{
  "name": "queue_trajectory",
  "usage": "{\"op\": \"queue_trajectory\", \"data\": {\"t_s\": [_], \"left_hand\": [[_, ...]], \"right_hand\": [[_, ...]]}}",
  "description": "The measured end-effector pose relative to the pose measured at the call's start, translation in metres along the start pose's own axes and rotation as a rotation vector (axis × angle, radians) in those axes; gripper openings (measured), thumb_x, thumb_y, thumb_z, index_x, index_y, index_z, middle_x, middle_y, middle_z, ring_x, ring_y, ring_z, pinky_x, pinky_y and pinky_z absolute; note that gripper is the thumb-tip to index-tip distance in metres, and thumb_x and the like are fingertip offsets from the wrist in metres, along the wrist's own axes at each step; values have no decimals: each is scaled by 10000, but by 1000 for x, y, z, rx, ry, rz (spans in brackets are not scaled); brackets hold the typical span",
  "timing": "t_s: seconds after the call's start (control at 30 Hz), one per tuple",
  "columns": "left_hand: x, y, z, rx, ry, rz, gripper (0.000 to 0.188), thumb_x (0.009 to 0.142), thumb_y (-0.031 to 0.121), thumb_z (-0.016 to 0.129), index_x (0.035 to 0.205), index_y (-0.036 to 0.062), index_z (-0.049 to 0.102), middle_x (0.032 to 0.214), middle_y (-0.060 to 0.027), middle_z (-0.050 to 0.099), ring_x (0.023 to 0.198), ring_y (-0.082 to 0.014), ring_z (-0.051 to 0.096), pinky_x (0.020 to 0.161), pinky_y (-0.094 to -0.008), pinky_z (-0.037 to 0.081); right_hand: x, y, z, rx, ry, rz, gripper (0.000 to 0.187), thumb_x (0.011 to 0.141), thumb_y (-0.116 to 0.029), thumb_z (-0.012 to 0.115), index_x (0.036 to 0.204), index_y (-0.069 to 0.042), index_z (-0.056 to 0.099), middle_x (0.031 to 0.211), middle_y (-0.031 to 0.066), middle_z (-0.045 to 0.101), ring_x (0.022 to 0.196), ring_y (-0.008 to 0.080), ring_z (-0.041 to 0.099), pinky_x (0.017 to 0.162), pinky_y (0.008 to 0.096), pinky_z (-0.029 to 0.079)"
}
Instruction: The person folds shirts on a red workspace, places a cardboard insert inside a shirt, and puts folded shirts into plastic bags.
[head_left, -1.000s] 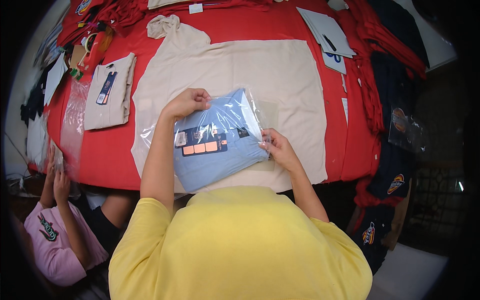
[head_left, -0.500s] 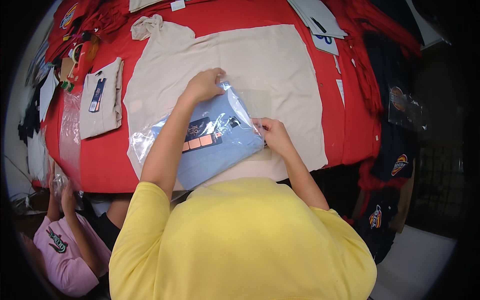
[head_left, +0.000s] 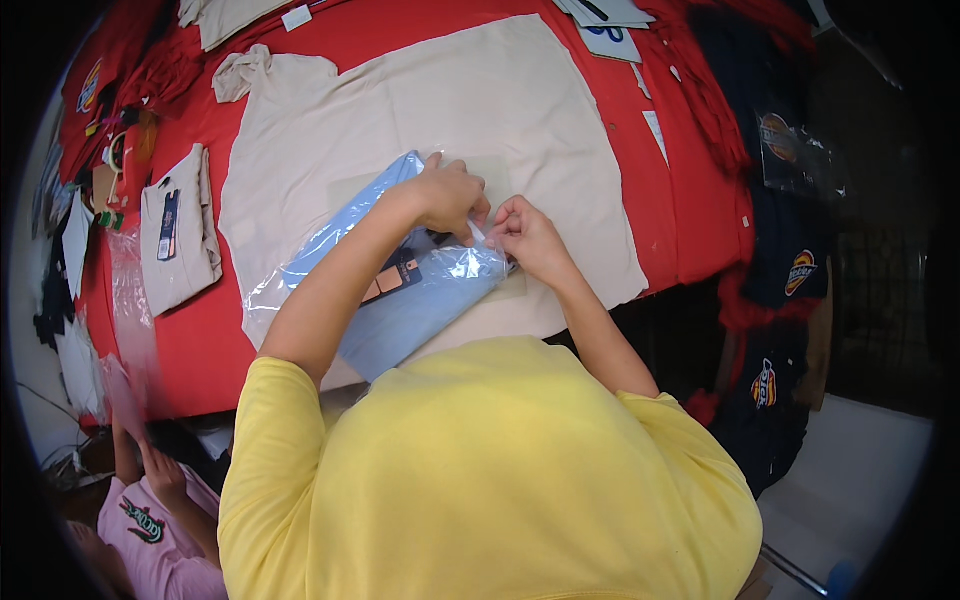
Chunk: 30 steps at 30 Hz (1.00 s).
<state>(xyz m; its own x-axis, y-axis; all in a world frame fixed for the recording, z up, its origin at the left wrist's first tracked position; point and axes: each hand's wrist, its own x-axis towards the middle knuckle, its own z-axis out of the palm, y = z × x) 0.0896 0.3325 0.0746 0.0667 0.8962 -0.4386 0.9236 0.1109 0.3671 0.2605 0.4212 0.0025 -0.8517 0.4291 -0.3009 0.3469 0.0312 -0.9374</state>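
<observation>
A folded light blue garment (head_left: 415,315) lies in a clear plastic bag (head_left: 270,300), with a dark tag (head_left: 405,272) showing through. My left hand (head_left: 452,195) reaches over the bag, fingers bent down and closed at its upper right edge. Close beside it, my right hand (head_left: 530,238) pinches the bag's right corner between thumb and fingers. A small white piece (head_left: 476,231) shows between the two hands; whether it is a bag flap or a strip I cannot tell. Under the bag lie a spread cream cloth (head_left: 420,100) and a pale greenish-grey sheet (head_left: 350,195).
A folded beige garment (head_left: 180,230) with a tag sits at the left on the red cloth (head_left: 200,350). Papers (head_left: 610,40) lie at the far right edge. Dark garments (head_left: 795,255) hang at the right. A co-worker's hand (head_left: 165,480) holds pinkish sheeting at lower left.
My left hand has moved right and down toward my right hand, which has shifted left and up. The bag's top right edge is now drawn inward. The view has shifted slightly.
</observation>
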Motion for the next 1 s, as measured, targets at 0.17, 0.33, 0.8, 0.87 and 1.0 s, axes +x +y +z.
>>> {"op": "queue_trajectory", "data": {"t_s": [0.17,0.33,0.8,0.87,1.0], "left_hand": [[-2,-9,8,-96,25,18,231,686,261,753,876,157,674,900,-20,648,1094,-258,491,1109,-531,170],[-5,-9,13,-167,75,17,211,687,230,742,870,145,680,897,-25,654,1065,-253,503,1117,-502,159],[-19,8,9,-38,72,36,264,712,241,732,966,182,696,1047,-26,623,1130,-278,479,1135,-542,134],[-20,14,9,-13,78,57,267,715,232,729,976,188,688,1045,-24,616,1133,-278,476,1134,-545,136],[-14,8,21,-76,106,75,268,713,215,729,971,176,667,999,-15,607,1118,-272,479,1132,-544,142]], "right_hand": [[-21,-2,-16,-107,-165,-41,199,778,-13,645,970,11,597,775,54,625,710,117,577,676,262,466],[-26,10,-19,-219,-119,21,183,764,-97,677,903,18,650,719,92,638,666,163,592,650,295,467],[-26,3,-10,-240,-71,-43,117,802,-61,644,885,22,641,685,77,608,615,155,535,614,298,452],[-28,-1,-11,-169,-71,-2,126,806,-62,645,902,20,640,679,56,595,623,149,532,613,294,452],[-37,-11,-20,-270,36,-30,195,820,-36,618,1013,-3,619,694,20,564,635,120,536,595,272,457]]}}
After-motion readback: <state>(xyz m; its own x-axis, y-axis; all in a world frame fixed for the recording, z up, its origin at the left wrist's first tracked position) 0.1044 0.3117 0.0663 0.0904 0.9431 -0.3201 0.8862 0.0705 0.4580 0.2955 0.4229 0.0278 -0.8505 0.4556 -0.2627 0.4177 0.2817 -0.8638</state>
